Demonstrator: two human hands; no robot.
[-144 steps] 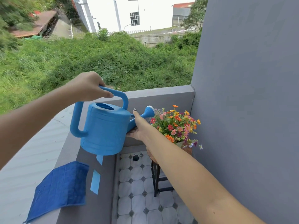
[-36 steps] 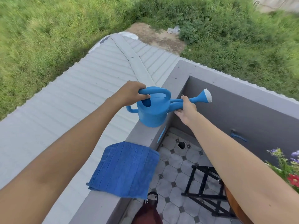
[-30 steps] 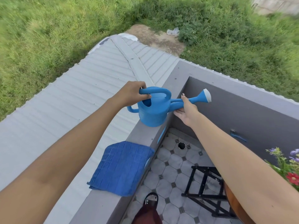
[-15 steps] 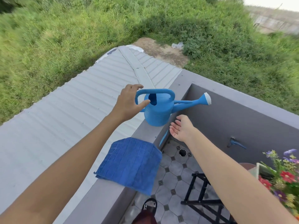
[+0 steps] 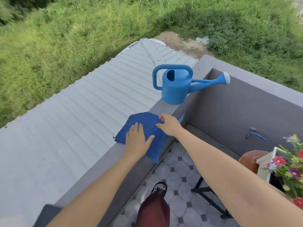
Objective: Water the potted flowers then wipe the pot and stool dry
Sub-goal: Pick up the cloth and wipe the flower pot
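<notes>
Both our hands have left the one watering can (image 5: 176, 86) upright on the ledge (image 5: 105, 159). Near it lies one blue cloth (image 5: 146, 128); our left hand (image 5: 136, 141) rests flat, open, our right hand (image 5: 168, 124) pinches its edge.

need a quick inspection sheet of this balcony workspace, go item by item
surface: grey ledge of the balcony wall, with a tiled floor below.
job's things: blue watering can upright on the ledge, spout over the balcony; blue cloth flat on the ledge, one corner hanging over the inner edge; flowers and brown pot at right; black stool partly hidden.
clutter: blue tap on the inner wall.
hands: left hand flat on the cloth, open; right hand at the cloth's far edge, grip unclear.
cables: nothing seen.
surroundings: corrugated roof beyond the ledge, grass further out.
</notes>
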